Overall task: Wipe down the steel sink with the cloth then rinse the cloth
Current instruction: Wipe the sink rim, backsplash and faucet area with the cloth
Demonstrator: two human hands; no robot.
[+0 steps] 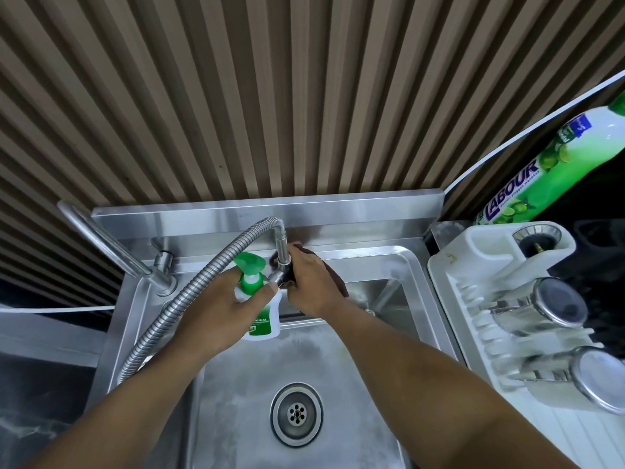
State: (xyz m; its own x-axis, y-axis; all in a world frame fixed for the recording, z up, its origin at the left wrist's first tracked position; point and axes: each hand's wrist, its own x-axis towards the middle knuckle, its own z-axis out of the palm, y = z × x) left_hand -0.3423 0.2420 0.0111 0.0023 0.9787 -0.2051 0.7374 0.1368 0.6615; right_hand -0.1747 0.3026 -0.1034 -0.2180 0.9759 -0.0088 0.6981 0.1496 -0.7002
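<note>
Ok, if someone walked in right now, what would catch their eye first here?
Two hands meet at the back of the steel sink, beneath the bendy tap hose: the right hand holds a dark cloth against the tap's base, while the left hand grips a green-topped soap bottle. Next comes the bright green dish-liquid bottle at far right, above a white rack holding steel cups.

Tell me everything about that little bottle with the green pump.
The pump bottle is small, white, plastic-looking, with a green pump head and green label. It is upright at the sink's back edge, beside the flexible tap hose. The left hand grips its neck; whether it stands or is lifted is unclear.
</note>
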